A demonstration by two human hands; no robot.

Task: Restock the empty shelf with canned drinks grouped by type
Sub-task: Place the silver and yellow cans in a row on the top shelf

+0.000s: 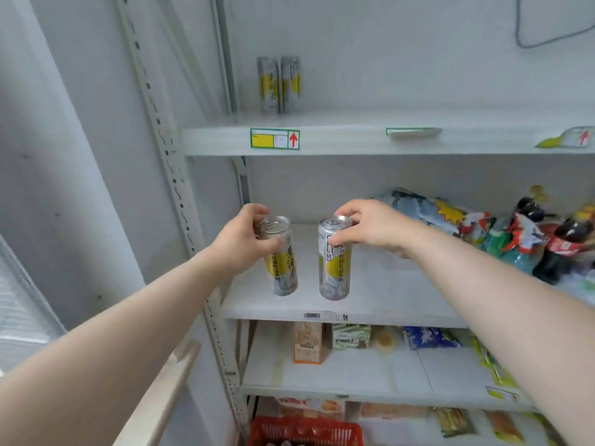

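Observation:
I hold two tall silver-and-yellow cans over the middle shelf point(380, 304). My left hand point(244, 239) grips the top of the left can point(283, 268), which leans a little. My right hand point(370, 226) grips the top of the right can point(335, 265), which is upright near the shelf's front edge. Whether the cans rest on the shelf or hover just above it I cannot tell. Two more cans of the same kind point(280, 85) stand side by side at the back left of the upper shelf point(354, 141).
Snack bags point(428, 210) and dark soda bottles point(560, 249) crowd the right of the middle shelf. Boxes and packets point(307, 342) fill the shelf below. A red basket point(306, 432) sits at the bottom. The slotted upright point(174, 175) bounds the left side.

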